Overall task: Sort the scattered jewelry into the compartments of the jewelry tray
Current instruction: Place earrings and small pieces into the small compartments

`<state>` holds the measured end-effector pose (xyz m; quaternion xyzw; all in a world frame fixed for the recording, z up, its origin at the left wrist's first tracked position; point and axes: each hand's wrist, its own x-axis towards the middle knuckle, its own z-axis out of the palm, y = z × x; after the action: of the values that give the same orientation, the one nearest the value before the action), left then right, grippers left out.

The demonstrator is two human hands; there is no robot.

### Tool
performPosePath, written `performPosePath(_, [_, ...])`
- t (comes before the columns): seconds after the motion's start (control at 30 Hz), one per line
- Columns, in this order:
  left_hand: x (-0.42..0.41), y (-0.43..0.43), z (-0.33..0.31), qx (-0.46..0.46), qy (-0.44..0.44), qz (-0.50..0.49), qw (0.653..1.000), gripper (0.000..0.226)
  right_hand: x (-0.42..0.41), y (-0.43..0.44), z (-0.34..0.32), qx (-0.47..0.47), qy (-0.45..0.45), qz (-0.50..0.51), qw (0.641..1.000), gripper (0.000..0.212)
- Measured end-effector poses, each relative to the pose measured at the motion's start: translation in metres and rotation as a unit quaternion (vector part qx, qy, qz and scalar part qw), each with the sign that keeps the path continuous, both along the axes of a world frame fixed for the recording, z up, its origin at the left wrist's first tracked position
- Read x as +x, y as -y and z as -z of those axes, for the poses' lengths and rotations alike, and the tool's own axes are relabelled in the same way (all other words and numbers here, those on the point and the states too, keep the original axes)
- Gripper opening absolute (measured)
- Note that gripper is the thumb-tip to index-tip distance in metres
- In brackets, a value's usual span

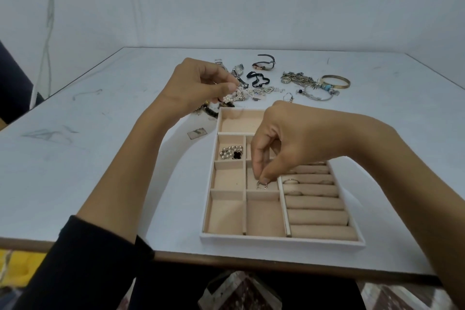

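Observation:
A beige jewelry tray point(281, 241) lies near the table's front edge, with square compartments on the left and ring rolls point(317, 216) on the right. A pearl bracelet with a black clover point(231, 154) sits in an upper left compartment. My right hand point(289, 141) hovers over the tray and pinches a small silver earring point(261, 185) down in a middle compartment. Behind the tray, my left hand point(201, 83) pinches a tangled silver chain piece point(241, 94) just above the table. Two or three rings point(292, 181) sit in the ring rolls.
Scattered jewelry lies behind the tray: watches point(237, 69), a black band point(256, 78), a brown bracelet point(264, 64), a gold bangle point(336, 82), a silver charm bangle point(319, 93), a chain heap point(297, 77). Dark beads point(211, 111) lie left of the tray. A small card point(197, 132) lies nearby.

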<state>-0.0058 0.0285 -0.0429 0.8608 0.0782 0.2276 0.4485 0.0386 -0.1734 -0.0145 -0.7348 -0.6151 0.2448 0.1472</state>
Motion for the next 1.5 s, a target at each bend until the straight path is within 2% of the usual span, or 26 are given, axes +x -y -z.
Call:
performPosePath(0.2, [0.0, -0.001, 0.001, 0.007, -0.003, 0.002, 1.0, 0.012, -0.004, 0.001, 0.005, 0.036, 0.064, -0.015, 0.997, 0.005])
performPosePath(0.6, [-0.001, 0.0, 0.003, 0.021, -0.026, 0.009, 0.999, 0.012, 0.0, 0.004, 0.011, 0.055, 0.062, -0.018, 0.996, 0.002])
performPosePath(0.7, [-0.001, 0.0, 0.002, 0.022, -0.026, 0.011, 0.999, 0.013, 0.002, 0.004, 0.008, 0.089, 0.059, 0.004, 0.994, 0.004])
performPosePath(0.83, [-0.001, 0.001, 0.002, 0.022, -0.03, 0.016, 0.999, 0.012, 0.005, 0.005, 0.007, 0.095, 0.143, 0.056, 0.984, 0.01])
performPosePath(1.0, [0.0, 0.001, 0.003, 0.03, -0.031, 0.015, 0.999, 0.014, 0.002, 0.002, 0.013, 0.062, 0.175, 0.058, 0.981, 0.012])
performPosePath(1.5, [-0.004, 0.003, 0.002, 0.033, -0.042, 0.022, 0.998, 0.012, 0.005, 0.0, 0.015, 0.075, 0.106, 0.033, 0.991, 0.01])
